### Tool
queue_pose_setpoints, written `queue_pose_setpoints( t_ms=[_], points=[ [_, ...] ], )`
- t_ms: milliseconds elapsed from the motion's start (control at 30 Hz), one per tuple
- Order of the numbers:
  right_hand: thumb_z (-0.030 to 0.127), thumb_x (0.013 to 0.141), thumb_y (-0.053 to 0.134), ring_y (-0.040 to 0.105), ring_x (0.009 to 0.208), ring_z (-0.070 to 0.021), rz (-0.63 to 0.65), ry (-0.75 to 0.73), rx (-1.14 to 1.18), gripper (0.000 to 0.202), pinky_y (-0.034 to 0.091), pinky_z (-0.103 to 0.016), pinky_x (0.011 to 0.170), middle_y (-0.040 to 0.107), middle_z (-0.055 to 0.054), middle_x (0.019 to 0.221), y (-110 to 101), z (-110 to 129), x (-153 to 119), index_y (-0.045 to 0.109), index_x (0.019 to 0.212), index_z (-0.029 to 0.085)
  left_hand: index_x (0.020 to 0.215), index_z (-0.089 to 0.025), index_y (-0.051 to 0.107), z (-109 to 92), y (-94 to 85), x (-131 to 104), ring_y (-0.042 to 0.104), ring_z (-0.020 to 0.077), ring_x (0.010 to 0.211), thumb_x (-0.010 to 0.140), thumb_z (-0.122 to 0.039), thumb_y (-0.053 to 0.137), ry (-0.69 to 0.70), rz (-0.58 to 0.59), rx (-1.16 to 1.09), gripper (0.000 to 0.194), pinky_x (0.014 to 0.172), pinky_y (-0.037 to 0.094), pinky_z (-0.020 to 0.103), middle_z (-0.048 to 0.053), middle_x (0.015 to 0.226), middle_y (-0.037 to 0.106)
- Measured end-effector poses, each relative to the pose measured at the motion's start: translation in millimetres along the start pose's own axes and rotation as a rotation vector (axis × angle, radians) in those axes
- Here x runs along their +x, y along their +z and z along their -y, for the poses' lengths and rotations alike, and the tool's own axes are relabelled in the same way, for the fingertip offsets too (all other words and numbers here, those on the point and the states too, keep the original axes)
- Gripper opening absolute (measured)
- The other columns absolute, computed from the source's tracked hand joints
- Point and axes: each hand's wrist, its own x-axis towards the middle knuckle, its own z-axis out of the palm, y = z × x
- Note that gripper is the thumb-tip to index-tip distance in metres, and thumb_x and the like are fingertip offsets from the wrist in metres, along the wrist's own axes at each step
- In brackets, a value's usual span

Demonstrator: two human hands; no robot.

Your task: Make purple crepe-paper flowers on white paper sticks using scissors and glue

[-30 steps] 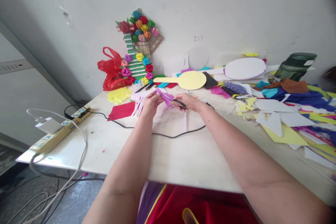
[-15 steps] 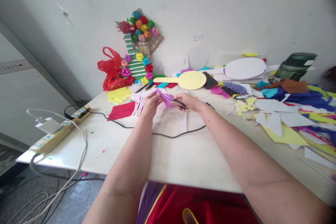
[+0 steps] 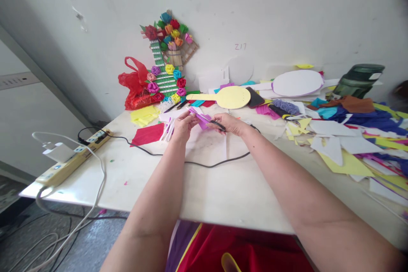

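Note:
My left hand (image 3: pixel 185 125) pinches a piece of purple paper (image 3: pixel 204 123) above the table. In my right hand (image 3: pixel 228 123) is a pair of scissors (image 3: pixel 218 126) with black handles, its blades lying along the purple paper and pointing toward my left hand. Beside my left hand lie several white strips with purple ends (image 3: pixel 167 131), partly hidden behind it. A red paper piece (image 3: pixel 147 134) rests flat further left. Whether the blades are fully closed is too small to tell.
A black cable (image 3: pixel 210 165) crosses the table in front of my hands. The power strip (image 3: pixel 75 157) lies at the left edge. Behind are a yellow paddle-shaped cutout (image 3: pixel 233 97) and paper-flower crafts (image 3: pixel 165 80). Paper scraps (image 3: pixel 338 136) and a green bottle (image 3: pixel 360 80) fill the right.

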Motion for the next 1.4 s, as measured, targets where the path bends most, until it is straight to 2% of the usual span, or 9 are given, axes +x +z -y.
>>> queue_pose_setpoints(
  t_ms=[400, 700, 967, 1400],
  points=[
    [0.031, 0.063, 0.072, 0.037, 0.035, -0.0038, -0.007, -0.002, 0.02, 0.027, 0.029, -0.016, 0.032, 0.046, 0.006, 0.045, -1.5, -4.4, 1.7, 0.056, 0.072, 0.012, 0.081, -0.011, 0.065, 0.6, -1.4, 1.0, 0.06, 0.0129, 0.059, 0.052, -0.018, 0.074, -0.007, -0.002, 0.001, 0.031, 0.07, 0.049, 0.031, 0.003, 0.064, 0.064],
    [0.034, 0.067, 0.069, 0.04, 0.033, -0.0043, 0.03, 0.002, 0.003, 0.027, 0.031, -0.016, 0.03, 0.048, 0.006, 0.044, -0.9, -5.2, 2.9, 0.052, 0.069, 0.014, 0.082, -0.011, 0.066, 1.0, -0.8, 0.2, 0.059, 0.0122, 0.056, 0.053, -0.018, 0.073, -0.004, 0.014, 0.018, 0.031, 0.069, 0.048, 0.031, 0.002, 0.061, 0.062],
    [0.034, 0.065, 0.071, 0.039, 0.034, -0.0036, 0.0, 0.021, -0.013, 0.028, 0.031, -0.017, 0.03, 0.049, 0.005, 0.046, 0.4, -1.0, 2.3, 0.053, 0.067, 0.013, 0.084, -0.01, 0.065, 1.9, -0.2, 0.4, 0.059, 0.0123, 0.057, 0.053, -0.017, 0.073, -0.005, 0.015, 0.014, 0.033, 0.068, 0.049, 0.03, 0.002, 0.061, 0.062],
    [0.034, 0.062, 0.072, 0.036, 0.035, -0.003, -0.008, -0.017, 0.022, 0.029, 0.028, -0.016, 0.031, 0.044, 0.007, 0.045, 0.0, -6.2, 2.8, 0.055, 0.07, 0.012, 0.084, -0.01, 0.065, 4.1, -3.5, 1.9, 0.06, 0.0127, 0.058, 0.054, -0.019, 0.072, -0.002, 0.007, 0.043, 0.032, 0.068, 0.049, 0.03, 0.001, 0.06, 0.06]
  ],
)
